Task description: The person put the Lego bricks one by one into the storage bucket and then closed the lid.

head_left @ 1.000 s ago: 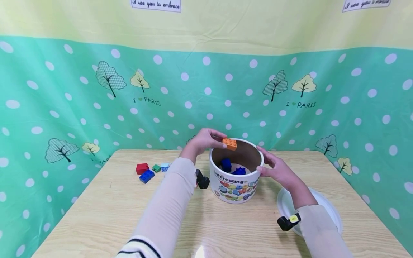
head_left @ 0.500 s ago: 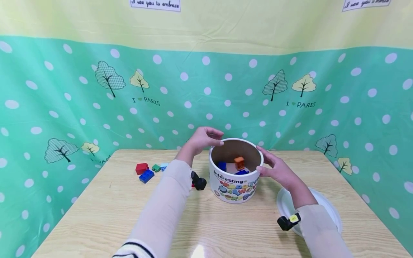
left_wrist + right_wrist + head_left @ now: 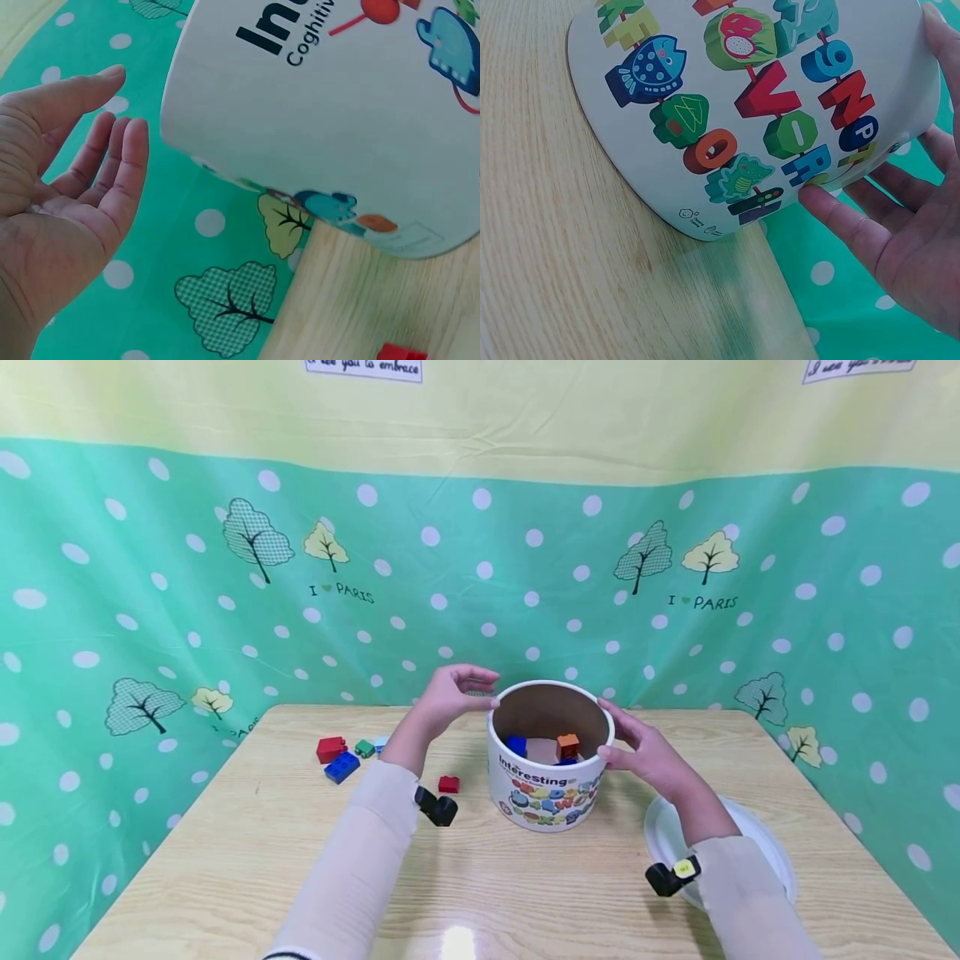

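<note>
Left grip (image 3: 453, 697): fingers apart from the thumb, holding nothing, raised just beside the left rim of the white bucket (image 3: 540, 810). In the left wrist view a gap shows between your fingertips and the bucket wall.

Right grip (image 3: 641, 756): holding the bucket, thumb and fingers spanning the right side of its rim. The bucket is upright on the desk (image 3: 225, 877).

Inside the bucket: an orange brick (image 3: 567, 746), a blue brick (image 3: 517, 744) on the left, and more blue partly hidden beneath or behind the orange one; I cannot tell which.

On the desk, left of the bucket: a small red brick (image 3: 448, 784) near it; farther left, a cluster of a larger red brick (image 3: 331, 750), a blue block (image 3: 342, 767), a green piece (image 3: 364, 748) and a light-blue piece (image 3: 381, 744), partly covered by your forearm. A white lid (image 3: 772, 843) lies under your right forearm.

Handling, as judged: bracing the bucket lightly should suffice; squeezing might tip it. Pinch bricks by their sides, one at a time, lift clear of the rim, and release low inside to limit bouncing.
</note>
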A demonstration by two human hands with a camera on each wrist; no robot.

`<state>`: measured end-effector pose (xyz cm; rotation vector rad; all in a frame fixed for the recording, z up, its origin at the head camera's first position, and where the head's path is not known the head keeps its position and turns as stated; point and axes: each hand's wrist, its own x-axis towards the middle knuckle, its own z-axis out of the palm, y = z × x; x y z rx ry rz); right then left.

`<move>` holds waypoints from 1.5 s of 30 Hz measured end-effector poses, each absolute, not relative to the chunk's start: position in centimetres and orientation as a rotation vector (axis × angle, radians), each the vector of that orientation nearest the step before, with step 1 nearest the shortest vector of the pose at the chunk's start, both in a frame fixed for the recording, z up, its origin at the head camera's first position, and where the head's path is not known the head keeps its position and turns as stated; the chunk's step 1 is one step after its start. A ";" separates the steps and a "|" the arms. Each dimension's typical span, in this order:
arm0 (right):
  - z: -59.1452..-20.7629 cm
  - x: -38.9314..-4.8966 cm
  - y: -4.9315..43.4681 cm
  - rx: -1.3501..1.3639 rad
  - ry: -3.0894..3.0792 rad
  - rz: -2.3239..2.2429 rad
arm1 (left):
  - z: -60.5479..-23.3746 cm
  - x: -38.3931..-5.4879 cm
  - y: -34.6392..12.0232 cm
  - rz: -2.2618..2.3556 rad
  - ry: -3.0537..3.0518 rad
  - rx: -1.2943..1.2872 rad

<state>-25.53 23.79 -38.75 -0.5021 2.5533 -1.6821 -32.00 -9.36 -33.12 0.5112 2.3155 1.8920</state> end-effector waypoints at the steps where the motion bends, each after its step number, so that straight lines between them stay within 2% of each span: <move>1: -38.8 -25.5 23.8 -0.501 2.553 -1.683 | -33.2 -31.8 -9.6 1.893 2.319 0.519; 21: -38.9 -25.6 23.8 -0.516 2.553 -1.679 | -36.3 -29.4 -12.6 2.022 2.344 0.455; 45: -38.9 -25.6 23.8 -0.503 2.561 -1.679 | -41.7 -28.4 -16.1 1.764 2.280 0.462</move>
